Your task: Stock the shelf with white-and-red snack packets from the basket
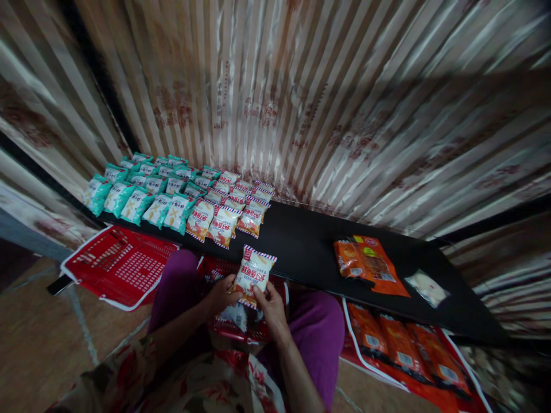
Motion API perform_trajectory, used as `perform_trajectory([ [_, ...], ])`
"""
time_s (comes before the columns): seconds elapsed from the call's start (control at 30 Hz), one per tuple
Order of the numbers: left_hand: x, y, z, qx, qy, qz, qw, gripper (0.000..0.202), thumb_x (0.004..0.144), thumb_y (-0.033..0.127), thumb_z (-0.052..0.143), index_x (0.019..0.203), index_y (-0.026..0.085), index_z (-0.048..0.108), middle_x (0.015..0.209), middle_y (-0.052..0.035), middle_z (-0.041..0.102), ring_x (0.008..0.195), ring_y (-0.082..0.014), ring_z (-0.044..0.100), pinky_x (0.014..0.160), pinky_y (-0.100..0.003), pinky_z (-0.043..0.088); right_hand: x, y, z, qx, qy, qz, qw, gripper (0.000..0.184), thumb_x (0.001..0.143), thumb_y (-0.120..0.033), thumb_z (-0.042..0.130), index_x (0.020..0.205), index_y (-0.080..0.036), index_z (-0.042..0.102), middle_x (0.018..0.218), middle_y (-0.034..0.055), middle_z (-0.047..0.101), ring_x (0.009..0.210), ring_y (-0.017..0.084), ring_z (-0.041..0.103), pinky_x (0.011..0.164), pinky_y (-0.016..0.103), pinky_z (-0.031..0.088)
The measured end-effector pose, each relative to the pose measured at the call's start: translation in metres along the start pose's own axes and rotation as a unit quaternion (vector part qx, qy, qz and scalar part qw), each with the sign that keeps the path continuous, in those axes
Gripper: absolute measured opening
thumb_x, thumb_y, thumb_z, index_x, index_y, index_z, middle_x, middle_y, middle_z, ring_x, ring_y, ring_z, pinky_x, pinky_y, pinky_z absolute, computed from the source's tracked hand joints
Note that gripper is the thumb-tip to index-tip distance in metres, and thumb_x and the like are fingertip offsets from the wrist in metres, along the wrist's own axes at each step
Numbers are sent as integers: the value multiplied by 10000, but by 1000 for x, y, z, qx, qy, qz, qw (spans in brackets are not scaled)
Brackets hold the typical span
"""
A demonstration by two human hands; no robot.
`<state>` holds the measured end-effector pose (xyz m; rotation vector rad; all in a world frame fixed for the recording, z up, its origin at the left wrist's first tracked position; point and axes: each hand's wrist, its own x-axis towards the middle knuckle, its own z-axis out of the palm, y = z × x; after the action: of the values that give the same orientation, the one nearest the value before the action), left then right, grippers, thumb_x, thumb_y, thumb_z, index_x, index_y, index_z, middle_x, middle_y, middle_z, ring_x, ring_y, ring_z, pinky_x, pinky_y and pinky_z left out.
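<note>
Both my hands grip one cream snack packet (pixel 253 272) with a red-and-blue striped edge, held over my lap. My left hand (pixel 220 295) pinches its lower left side and my right hand (pixel 270 304) holds its lower right corner. A red basket (pixel 241 330) with more packets lies on my lap under them. On the black shelf (pixel 301 246) ahead stand rows of the same cream packets (pixel 228 209) and, further left, teal packets (pixel 142 192).
Orange packets (pixel 368 264) and a small clear bag (pixel 427 287) lie on the shelf's right part. A red basket (pixel 118 264) sits on the floor at left, another with orange packets (pixel 404 350) at right. A striped sheet (pixel 344 103) backs the shelf.
</note>
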<state>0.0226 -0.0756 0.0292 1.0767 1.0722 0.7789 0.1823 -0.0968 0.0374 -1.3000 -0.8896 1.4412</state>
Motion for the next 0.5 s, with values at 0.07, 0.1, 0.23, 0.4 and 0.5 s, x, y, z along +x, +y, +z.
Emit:
perform_trajectory([
  [0.07, 2, 5, 1, 19, 19, 13, 1000, 327, 634, 241, 640, 948, 158, 602, 793, -11, 670, 599, -130, 555, 545, -221, 426, 4, 1, 0, 12, 16, -1, 1000, 476, 626, -518, 712, 946, -186, 594, 902, 71, 715, 823, 243, 663, 740, 372, 523],
  [0.1, 4, 6, 1, 33, 31, 22, 999, 323, 636, 237, 643, 948, 157, 610, 812, -18, 677, 636, -142, 569, 576, -228, 437, 6, 2, 0, 11, 23, -4, 1000, 460, 626, -507, 713, 934, -187, 595, 886, 67, 717, 804, 236, 663, 732, 368, 522],
  [0.23, 11, 0, 3, 69, 74, 54, 993, 330, 663, 223, 641, 987, 163, 620, 901, -43, 686, 789, -191, 606, 717, -269, 466, 11, 1, 2, -15, 49, -22, 998, 411, 643, -488, 694, 909, -189, 603, 856, 57, 718, 754, 220, 656, 695, 351, 519],
  [0.4, 18, -7, 6, 164, 167, 113, 966, 367, 690, 214, 632, 1054, 189, 593, 1011, -60, 624, 970, -221, 579, 851, -323, 460, 18, -2, 3, -57, 76, -37, 995, 392, 674, -492, 656, 913, -186, 608, 821, 52, 715, 672, 194, 632, 612, 302, 497],
  [0.5, 19, -2, 9, 262, 217, 178, 923, 345, 747, 209, 591, 1090, 184, 562, 1036, -74, 573, 1001, -223, 553, 893, -363, 449, 23, -6, 5, -78, 84, -51, 992, 386, 686, -500, 636, 906, -183, 607, 815, 53, 713, 666, 189, 627, 602, 284, 488],
])
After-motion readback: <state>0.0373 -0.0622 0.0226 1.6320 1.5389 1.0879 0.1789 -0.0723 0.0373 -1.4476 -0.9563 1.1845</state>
